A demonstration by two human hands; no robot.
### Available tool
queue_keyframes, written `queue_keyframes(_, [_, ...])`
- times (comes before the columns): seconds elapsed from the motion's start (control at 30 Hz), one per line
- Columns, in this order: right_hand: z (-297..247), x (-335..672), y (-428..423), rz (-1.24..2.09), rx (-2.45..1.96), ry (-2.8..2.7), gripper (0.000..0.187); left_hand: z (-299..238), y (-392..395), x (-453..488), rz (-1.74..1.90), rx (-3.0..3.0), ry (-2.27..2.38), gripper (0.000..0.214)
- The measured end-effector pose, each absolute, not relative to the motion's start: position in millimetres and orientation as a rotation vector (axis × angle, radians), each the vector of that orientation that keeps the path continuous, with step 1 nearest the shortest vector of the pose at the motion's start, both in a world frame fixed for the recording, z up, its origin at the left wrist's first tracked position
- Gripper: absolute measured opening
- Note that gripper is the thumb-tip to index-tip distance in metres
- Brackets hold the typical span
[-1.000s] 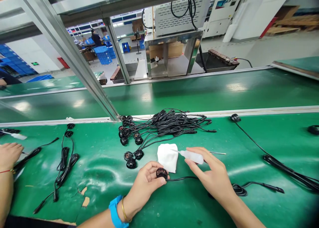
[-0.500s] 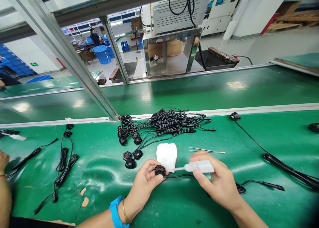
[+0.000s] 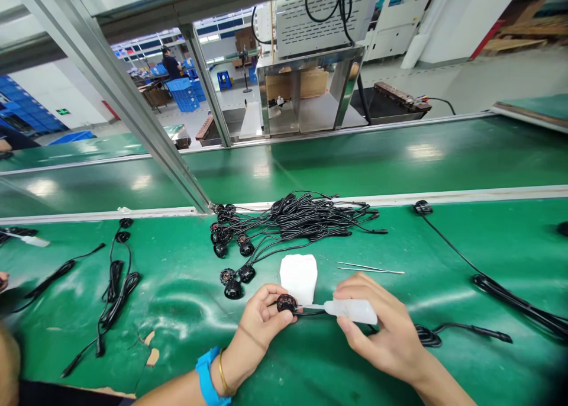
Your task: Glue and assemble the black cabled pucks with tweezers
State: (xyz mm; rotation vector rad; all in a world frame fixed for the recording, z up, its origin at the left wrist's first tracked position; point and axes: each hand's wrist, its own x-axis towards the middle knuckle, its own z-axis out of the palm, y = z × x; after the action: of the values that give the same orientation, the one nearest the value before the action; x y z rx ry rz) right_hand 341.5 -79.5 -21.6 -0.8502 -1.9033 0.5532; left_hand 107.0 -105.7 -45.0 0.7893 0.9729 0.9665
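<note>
My left hand [image 3: 261,318] is closed on a round black cable-end housing [image 3: 286,303], held just above the green mat [image 3: 284,364]. A black cable runs from the housing to the right, passing under my other hand. In my right hand [image 3: 386,329] is a translucent white squeeze bottle [image 3: 352,311], lying nearly level. Its thin nozzle points left, with the tip at the right side of the housing; whether it touches I cannot tell. Just behind the housing lies a folded white wipe [image 3: 299,276]. Tweezers [image 3: 371,268] rest behind my right hand.
Several black cables with round housings lie piled [image 3: 306,216] at the back edge. More coiled cables are at left [image 3: 118,299] and right [image 3: 519,305]. Another white bottle [image 3: 35,241] lies far left, near a co-worker's arm [image 3: 6,358]. A metal post [image 3: 133,116] slants down to the bench edge.
My right hand has moved the bottle left, bringing its nozzle from over the wipe's edge to the housing. My left hand has hardly moved. The co-worker's hand at far left has drawn back.
</note>
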Motion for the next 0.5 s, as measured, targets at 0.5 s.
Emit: queue_keyframes(0.5, [-30, 359, -73, 0.569, -1.295, -1.584, 0.016, -45, -107, 105, 0.931, 0.811, 0.970, 0.029])
